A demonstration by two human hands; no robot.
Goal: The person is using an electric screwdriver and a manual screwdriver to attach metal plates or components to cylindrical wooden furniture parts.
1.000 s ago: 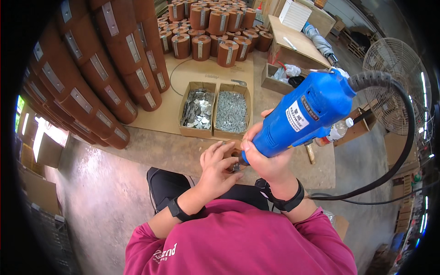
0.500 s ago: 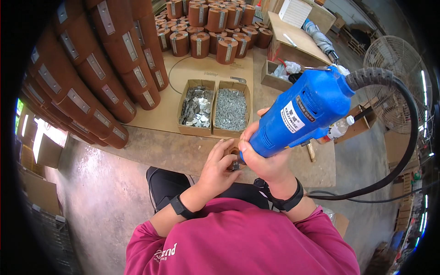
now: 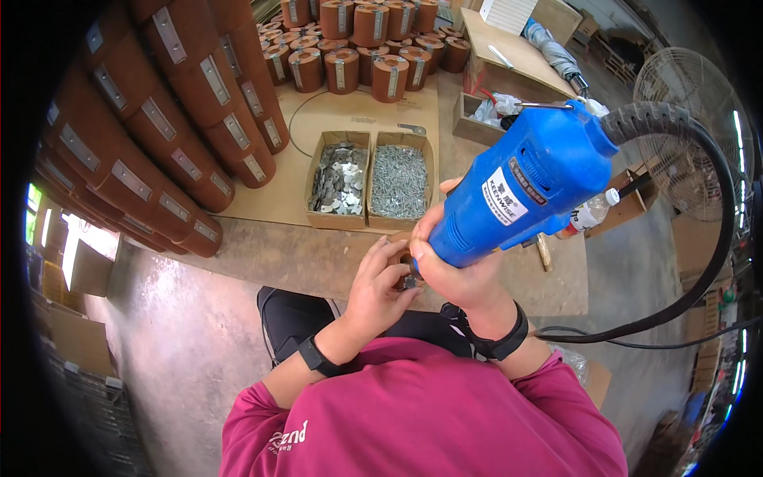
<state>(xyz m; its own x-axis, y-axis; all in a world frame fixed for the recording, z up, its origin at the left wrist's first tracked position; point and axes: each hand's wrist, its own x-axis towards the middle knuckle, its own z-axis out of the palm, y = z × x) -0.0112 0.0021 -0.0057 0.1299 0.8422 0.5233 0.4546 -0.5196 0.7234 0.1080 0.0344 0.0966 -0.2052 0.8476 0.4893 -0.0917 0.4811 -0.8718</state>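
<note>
My right hand (image 3: 455,258) is wrapped round the lower end of a blue electric screwdriver (image 3: 489,208), which leans up to the right with its tip hidden by my fingers. A thick black cable (image 3: 719,215) leaves its upper end. Close beside the tip, my left hand (image 3: 375,280) holds a small brown cylindrical block (image 3: 405,259) with curled fingers. A small metal plate (image 3: 410,282) shows by the thumb and forefinger. Most of the block is covered by both hands.
Beyond my hands stand a cardboard box of flat metal plates (image 3: 340,179) and one of screws (image 3: 400,181). Brown rolls with metal strips (image 3: 171,159) are stacked high at left; several shorter ones (image 3: 342,70) stand behind. A bottle (image 3: 592,213) and a fan (image 3: 683,119) are at right.
The view has shifted slightly. Both hands keep their hold, and the screwdriver stays at nearly the same slant by the block.
</note>
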